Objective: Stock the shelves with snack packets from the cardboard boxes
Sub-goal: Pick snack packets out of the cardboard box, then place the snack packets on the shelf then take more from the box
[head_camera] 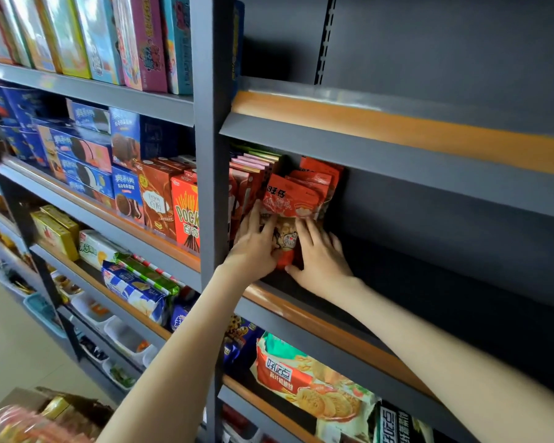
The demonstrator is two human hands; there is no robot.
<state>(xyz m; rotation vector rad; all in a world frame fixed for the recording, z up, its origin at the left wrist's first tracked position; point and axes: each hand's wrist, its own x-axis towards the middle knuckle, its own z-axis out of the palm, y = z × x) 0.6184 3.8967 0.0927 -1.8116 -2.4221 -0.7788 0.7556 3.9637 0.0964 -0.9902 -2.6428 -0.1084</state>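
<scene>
red 旺仔 packet (296, 199) touched by spread left hand (256, 243) and right hand (322, 254), near pocky box (186, 212).

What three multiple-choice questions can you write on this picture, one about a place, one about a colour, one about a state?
1. Where does the front red packet stand?
A. on the floor
B. on the shelf beside the grey post
C. on the top shelf

2. What colour is the shelf's edge strip?
A. orange
B. green
C. white

3. How are the left hand and right hand?
A. both idle
B. only one touches the packet
C. both flat against the packet

Answers: 1 B, it stands beside the post; 2 A, the strip shows orange; 3 C, straight fingers of both press its front.
</scene>
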